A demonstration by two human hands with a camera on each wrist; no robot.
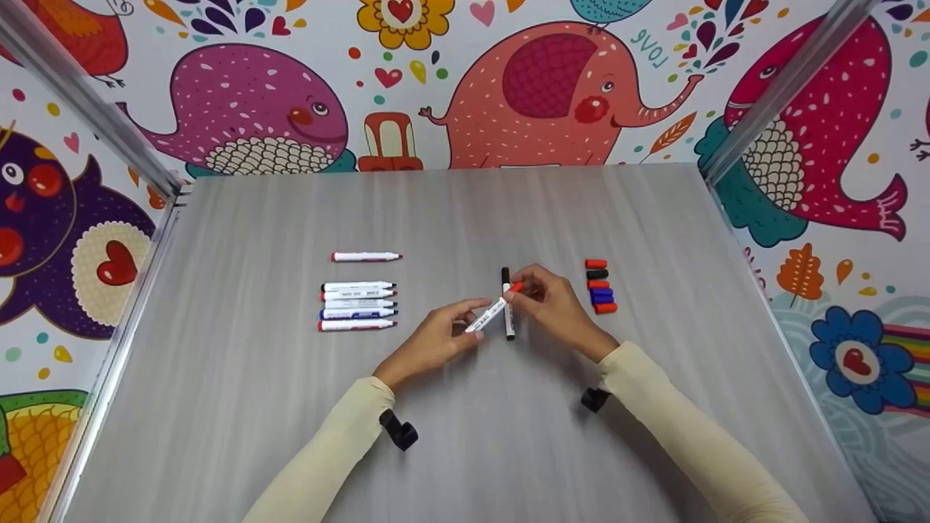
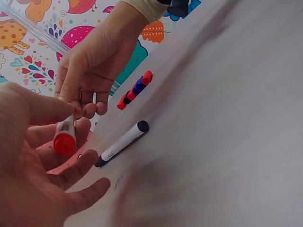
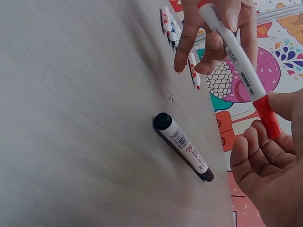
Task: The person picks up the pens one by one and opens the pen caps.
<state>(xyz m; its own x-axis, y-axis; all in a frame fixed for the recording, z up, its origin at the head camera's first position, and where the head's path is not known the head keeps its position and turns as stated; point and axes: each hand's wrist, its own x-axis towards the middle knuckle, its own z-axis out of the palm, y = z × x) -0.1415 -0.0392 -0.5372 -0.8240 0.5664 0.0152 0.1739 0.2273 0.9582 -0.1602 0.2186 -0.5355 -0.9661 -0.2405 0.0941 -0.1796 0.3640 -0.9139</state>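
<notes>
Between both hands a white marker (image 1: pixel 488 314) is held slantwise above the table. My left hand (image 1: pixel 434 333) pinches its body near the rear end between thumb and fingers, the other fingers spread in the left wrist view. My right hand (image 1: pixel 563 309) pinches the red cap (image 3: pixel 267 118) on the opposite end between thumb and fingertips. In the right wrist view the cap sits on the marker's barrel. Beneath the hands, a capped black marker (image 3: pixel 184 146) lies on the table; the held marker partly covers it in the head view.
Left of the hands lie several uncapped markers (image 1: pixel 358 306) in a row, tips to the right. A lone red marker (image 1: pixel 367 257) lies farther back. Several loose red, black and blue caps (image 1: pixel 600 285) form a column to the right. Patterned walls border the grey table (image 1: pixel 465 465).
</notes>
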